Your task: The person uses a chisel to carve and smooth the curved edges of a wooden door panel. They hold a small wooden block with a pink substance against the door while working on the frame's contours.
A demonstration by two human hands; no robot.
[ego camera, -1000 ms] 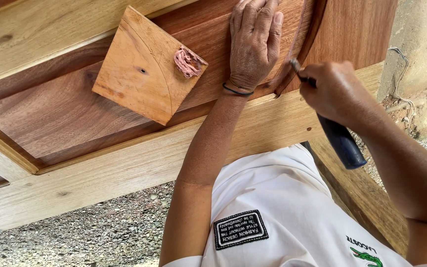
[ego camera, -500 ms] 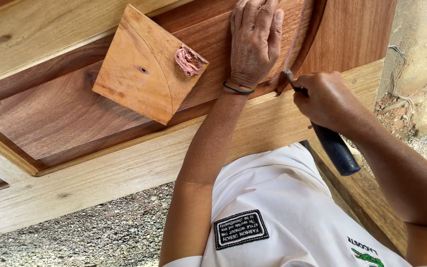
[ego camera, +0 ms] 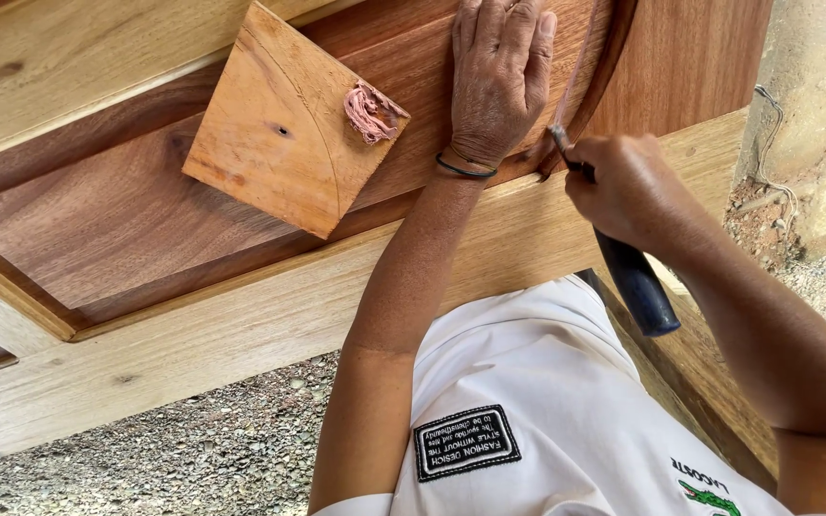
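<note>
My left hand (ego camera: 497,81) lies flat, palm down, on a reddish-brown wooden door panel (ego camera: 126,220), with a dark band round its wrist. My right hand (ego camera: 623,186) grips a chisel with a dark blue handle (ego camera: 638,282). The chisel's metal tip (ego camera: 558,139) rests against the curved moulding (ego camera: 614,67) just right of my left wrist. A square block of lighter wood (ego camera: 279,124) lies on the panel left of my left hand, with a pinkish wad of putty (ego camera: 370,110) on its right corner.
A pale wooden frame rail (ego camera: 193,354) runs diagonally under the panel. Gravel ground (ego camera: 193,459) shows at the lower left, and a concrete wall with loose wire (ego camera: 805,143) at the right. My white shirt (ego camera: 547,420) fills the bottom.
My right hand and the chisel tip have shifted slightly left along the curved moulding. My left hand stays pressed on the panel.
</note>
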